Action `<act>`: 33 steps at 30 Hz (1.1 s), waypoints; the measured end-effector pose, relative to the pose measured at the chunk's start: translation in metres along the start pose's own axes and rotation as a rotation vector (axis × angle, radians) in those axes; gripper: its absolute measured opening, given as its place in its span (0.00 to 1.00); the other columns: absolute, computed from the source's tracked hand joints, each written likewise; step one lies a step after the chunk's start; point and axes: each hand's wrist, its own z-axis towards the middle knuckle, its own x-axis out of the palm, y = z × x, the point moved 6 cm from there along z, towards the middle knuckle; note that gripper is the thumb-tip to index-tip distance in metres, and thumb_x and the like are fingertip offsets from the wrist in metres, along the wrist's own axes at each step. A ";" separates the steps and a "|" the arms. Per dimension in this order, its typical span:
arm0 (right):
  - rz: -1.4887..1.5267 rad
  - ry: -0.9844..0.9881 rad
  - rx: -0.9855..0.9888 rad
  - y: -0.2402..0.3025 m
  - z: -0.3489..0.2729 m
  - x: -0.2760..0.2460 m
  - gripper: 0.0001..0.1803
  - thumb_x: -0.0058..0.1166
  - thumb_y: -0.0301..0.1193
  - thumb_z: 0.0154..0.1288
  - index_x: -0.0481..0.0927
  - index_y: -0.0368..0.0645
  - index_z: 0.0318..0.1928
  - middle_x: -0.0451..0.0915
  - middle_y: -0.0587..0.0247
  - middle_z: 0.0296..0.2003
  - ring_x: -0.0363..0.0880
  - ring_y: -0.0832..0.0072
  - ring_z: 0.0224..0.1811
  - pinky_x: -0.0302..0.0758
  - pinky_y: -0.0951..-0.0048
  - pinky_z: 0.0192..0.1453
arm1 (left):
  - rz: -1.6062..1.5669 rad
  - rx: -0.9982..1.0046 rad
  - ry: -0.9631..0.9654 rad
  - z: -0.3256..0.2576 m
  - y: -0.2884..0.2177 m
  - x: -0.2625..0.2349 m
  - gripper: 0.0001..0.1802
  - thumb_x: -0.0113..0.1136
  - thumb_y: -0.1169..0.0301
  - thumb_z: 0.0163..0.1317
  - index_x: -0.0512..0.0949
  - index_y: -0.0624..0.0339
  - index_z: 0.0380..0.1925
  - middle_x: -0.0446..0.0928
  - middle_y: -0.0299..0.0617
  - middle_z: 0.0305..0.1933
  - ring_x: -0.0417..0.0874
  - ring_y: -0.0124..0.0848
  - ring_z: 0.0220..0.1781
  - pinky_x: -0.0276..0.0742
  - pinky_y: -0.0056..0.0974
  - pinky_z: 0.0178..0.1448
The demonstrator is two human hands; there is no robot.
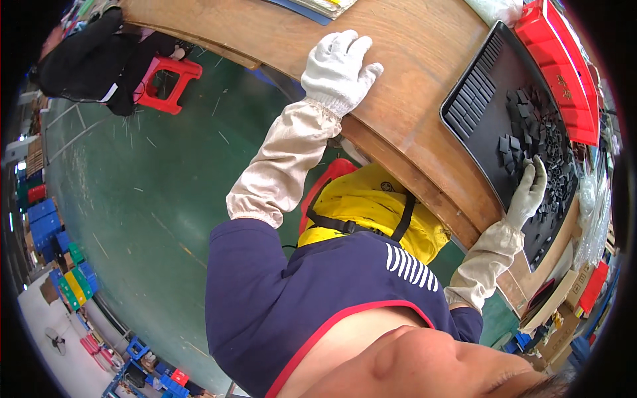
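Note:
My left hand, in a white knit glove, lies on the wooden table close to its edge. Its fingers are extended with the thumb apart, and nothing is in it. My right hand, gloved too, reaches over a black tray. Its fingertips are drawn together at a heap of small black rectangular pieces; whatever they pinch is too small to make out. Neat rows of similar black pieces stand along the tray's far left side. Beige sleeve covers wrap both forearms.
Beyond the tray stands a red plastic bin, with clear plastic bags nearby. Papers in a blue folder lie at the table's far side. A yellow cloth covers my lap. Another person in black is near a red stool.

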 end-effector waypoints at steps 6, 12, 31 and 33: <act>-0.044 -0.026 0.005 0.009 -0.004 0.001 0.15 0.54 0.29 0.80 0.80 0.37 0.62 0.86 0.59 0.50 0.83 0.76 0.53 0.76 0.75 0.63 | -0.011 0.015 -0.057 -0.006 -0.002 0.002 0.25 0.72 0.57 0.61 0.82 0.52 0.57 0.80 0.45 0.60 0.78 0.49 0.63 0.75 0.52 0.67; 0.114 -0.141 -0.088 0.013 -0.002 -0.002 0.11 0.55 0.27 0.79 0.83 0.39 0.56 0.88 0.63 0.42 0.85 0.78 0.45 0.79 0.75 0.56 | 0.019 0.021 0.006 -0.003 0.001 0.004 0.24 0.72 0.60 0.64 0.81 0.52 0.59 0.79 0.48 0.63 0.76 0.48 0.66 0.73 0.52 0.69; -0.141 -0.359 -0.056 -0.005 -0.017 -0.119 0.10 0.59 0.22 0.72 0.85 0.39 0.51 0.87 0.60 0.44 0.85 0.71 0.47 0.80 0.72 0.55 | -0.322 0.618 0.483 0.046 -0.284 0.074 0.16 0.68 0.63 0.62 0.81 0.48 0.49 0.83 0.39 0.43 0.86 0.43 0.45 0.84 0.46 0.47; -0.362 -0.295 -0.173 0.001 -0.020 -0.121 0.09 0.64 0.23 0.65 0.87 0.44 0.45 0.86 0.58 0.43 0.85 0.60 0.48 0.80 0.64 0.55 | -0.119 0.641 0.533 0.043 -0.293 0.101 0.19 0.67 0.60 0.63 0.78 0.46 0.53 0.82 0.39 0.42 0.85 0.43 0.44 0.84 0.48 0.46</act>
